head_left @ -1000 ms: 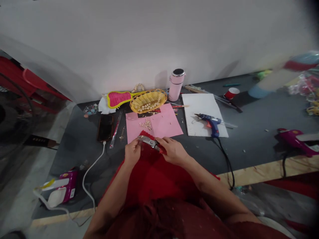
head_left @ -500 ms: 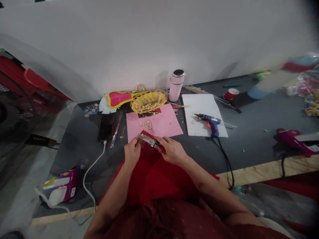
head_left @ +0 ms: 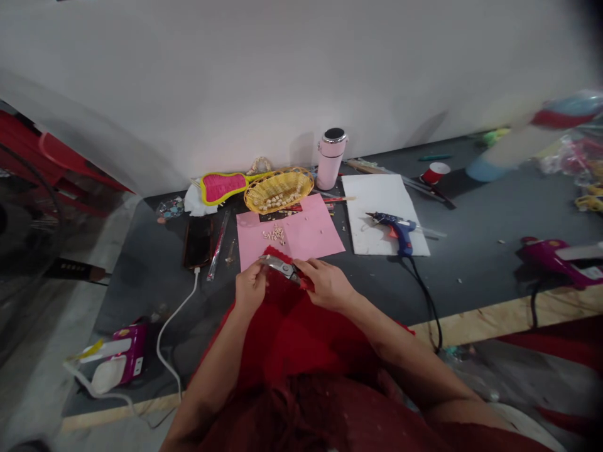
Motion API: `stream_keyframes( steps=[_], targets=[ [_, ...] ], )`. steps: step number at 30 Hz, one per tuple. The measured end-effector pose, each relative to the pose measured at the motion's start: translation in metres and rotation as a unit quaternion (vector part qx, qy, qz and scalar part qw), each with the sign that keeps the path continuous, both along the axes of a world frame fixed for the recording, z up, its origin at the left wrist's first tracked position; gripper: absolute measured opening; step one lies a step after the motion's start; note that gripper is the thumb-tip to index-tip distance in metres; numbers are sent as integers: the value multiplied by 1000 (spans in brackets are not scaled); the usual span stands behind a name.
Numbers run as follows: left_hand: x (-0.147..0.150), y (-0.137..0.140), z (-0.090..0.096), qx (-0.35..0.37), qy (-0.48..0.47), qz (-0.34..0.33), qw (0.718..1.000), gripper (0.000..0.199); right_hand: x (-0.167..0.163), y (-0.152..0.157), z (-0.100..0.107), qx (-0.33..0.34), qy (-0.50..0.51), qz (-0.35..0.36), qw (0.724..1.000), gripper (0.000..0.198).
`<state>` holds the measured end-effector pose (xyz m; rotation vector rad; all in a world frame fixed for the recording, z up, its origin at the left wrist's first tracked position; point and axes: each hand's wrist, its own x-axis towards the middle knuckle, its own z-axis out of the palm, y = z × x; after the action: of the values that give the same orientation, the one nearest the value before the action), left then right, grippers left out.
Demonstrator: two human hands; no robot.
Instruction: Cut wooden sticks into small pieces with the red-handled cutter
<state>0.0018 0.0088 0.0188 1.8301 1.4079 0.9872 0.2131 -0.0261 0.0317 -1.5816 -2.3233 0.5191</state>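
My right hand [head_left: 326,284] is closed around the red handles of metal hand shears [head_left: 279,265], whose jaws point left. My left hand [head_left: 250,286] is pinched at the tip of the jaws; anything between its fingers is too small to make out. Under both hands lies red cloth [head_left: 287,333], which spreads over the table edge toward my body. Just beyond the shears is a pink paper sheet [head_left: 315,235] with a small heap of pale cut pieces [head_left: 274,235] on it.
Behind the paper stand a yellow basket [head_left: 277,187] and a pink flask [head_left: 330,158]. A blue glue gun [head_left: 399,230] rests on a white board [head_left: 372,194] to the right. A phone [head_left: 198,242] with a white cable is at left. A person's arm [head_left: 522,141] reaches in from the right.
The view has shifted slightly. Both hands stay at the shears in nearly the same position. The other person's arm at the right has hardly moved.
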Motion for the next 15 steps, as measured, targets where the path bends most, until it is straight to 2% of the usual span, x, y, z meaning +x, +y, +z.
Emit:
stream_keyframes(
  steps=[5, 10, 15],
  targets=[
    [3, -1, 1, -14, 16, 15, 1000, 24, -4, -2, 0, -17, 1, -13, 1000, 48],
    [2, 1, -3, 14, 29, 54, 998, 23, -5, 1, -4, -3, -3, -17, 1000, 52],
    [-1, 2, -7, 24, 46, 12, 999, 25, 0, 4, -4, 14, -10, 21, 1000, 56]
  ],
)
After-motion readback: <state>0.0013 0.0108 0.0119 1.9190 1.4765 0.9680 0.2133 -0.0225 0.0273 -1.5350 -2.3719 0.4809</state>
